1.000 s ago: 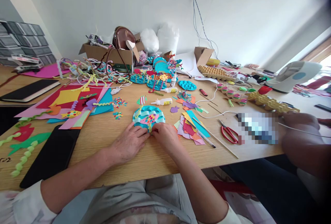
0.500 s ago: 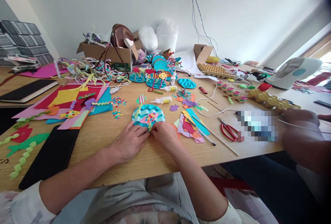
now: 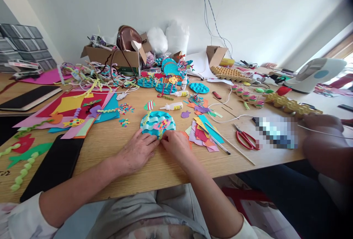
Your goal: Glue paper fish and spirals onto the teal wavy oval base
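Disc (image 3: 157,114) lies flat on the desk (image 3: 110,187), just beyond the left hand (image 3: 135,153), which touches its near left rim. The right hand (image 3: 176,145), fingers narrow, sits nearer the pink fish (image 3: 161,124). Whether either grips anything, I cannot tell.

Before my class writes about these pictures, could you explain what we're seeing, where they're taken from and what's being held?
There is no machine: a person works with bare hands. Every picture comes from one camera on their head, looking forward and down. The left hand and right hand meet at the near edge of a blue disc; the fingers hide their exact grip. On the table lie glue, scissors, paper scraps and a notebook. Another person's arm is at right.
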Tool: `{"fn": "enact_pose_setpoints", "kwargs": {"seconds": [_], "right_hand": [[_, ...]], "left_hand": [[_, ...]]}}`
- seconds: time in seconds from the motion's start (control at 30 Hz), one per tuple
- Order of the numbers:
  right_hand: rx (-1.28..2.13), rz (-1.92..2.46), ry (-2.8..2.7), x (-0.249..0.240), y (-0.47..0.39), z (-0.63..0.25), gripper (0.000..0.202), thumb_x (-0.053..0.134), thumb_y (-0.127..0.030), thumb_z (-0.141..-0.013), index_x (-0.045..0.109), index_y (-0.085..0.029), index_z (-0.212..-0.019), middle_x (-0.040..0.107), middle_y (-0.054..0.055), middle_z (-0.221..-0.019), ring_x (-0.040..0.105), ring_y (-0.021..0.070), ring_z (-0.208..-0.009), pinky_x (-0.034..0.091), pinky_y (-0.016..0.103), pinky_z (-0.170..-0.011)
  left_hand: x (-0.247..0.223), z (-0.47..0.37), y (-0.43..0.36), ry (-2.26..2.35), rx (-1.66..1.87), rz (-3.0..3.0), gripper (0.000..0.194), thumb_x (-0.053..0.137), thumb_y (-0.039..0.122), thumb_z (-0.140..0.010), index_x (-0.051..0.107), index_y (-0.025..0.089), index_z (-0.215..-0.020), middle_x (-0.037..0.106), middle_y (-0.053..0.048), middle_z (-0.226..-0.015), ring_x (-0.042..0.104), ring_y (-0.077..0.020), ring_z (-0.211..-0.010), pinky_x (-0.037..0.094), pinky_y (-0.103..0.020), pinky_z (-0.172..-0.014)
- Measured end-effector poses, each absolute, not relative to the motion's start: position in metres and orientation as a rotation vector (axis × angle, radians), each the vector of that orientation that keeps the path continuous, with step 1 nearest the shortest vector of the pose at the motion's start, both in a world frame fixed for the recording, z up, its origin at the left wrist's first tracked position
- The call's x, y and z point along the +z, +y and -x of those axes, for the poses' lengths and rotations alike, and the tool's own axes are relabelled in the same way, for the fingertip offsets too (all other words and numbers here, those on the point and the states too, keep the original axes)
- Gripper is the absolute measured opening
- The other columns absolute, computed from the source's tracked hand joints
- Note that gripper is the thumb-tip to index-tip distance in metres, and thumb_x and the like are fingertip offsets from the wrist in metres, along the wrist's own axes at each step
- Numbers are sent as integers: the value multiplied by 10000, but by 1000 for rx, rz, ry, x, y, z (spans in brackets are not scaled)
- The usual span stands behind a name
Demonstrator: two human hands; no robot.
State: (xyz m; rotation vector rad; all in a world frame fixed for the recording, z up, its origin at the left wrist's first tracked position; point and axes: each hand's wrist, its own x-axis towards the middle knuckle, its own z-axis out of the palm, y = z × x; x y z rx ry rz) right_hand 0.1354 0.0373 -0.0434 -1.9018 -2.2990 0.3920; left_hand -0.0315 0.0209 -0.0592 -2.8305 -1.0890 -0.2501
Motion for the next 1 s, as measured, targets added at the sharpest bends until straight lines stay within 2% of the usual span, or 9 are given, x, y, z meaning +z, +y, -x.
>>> {"fn": "enact_pose_setpoints", "kwargs": {"seconds": [0.33,0.67,1.0], "right_hand": [[444,2023,-2276,-39,39,-133,243,449,-236,-753,674,-215,-841,695,80,-889,627,224,-832,379,267,-576],[441,2054,-2279,-38,40,-130,247,453,-230,-754,674,-210,-861,690,96,-918,629,237,-850,400,279,-595],[379,1998,-2277,-41,34,-134,190,452,-229,-769,631,-218,-830,694,68,-864,620,222,-819,318,273,-558]], "left_hand": [[-56,29,21,-1052,-198,2810,306,480,230,-872,534,165,-1166,595,-82,-1122,510,-235,-1033,263,-473,-1002],[-61,34,19,-1009,-264,2858,257,477,192,-858,541,153,-1104,584,-94,-1119,506,-240,-1040,294,-486,-1005],[-62,37,19,-1044,-275,2877,336,492,149,-834,523,148,-1169,556,-108,-1125,508,-249,-1068,326,-483,-1015]]}}
